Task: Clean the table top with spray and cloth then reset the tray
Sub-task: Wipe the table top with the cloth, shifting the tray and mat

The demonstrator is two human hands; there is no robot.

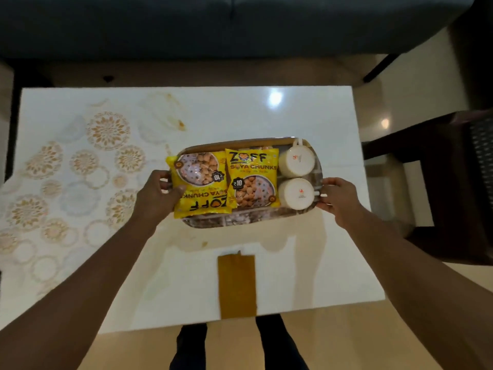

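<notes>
A patterned oval tray (pixel 240 221) is held over the white table top (pixel 306 263). My left hand (pixel 160 192) grips its left end with the thumb over the rim. My right hand (pixel 337 198) grips its right end. On the tray lie two yellow soya chunk packets (pixel 201 190) (pixel 252 180) side by side, and two white cups (pixel 297 160) (pixel 296 193) stand upside down on the right. Brownish stains (pixel 177 122) mark the table beyond the tray. No spray bottle or cloth is in view.
A mustard-coloured strip (pixel 237 285) lies at the table's near edge. A floral pattern (pixel 80 177) covers the table's left half. A dark sofa (pixel 226 25) stands behind the table, and a dark chair (pixel 448 188) stands to the right. My legs (pixel 240 345) are below the near edge.
</notes>
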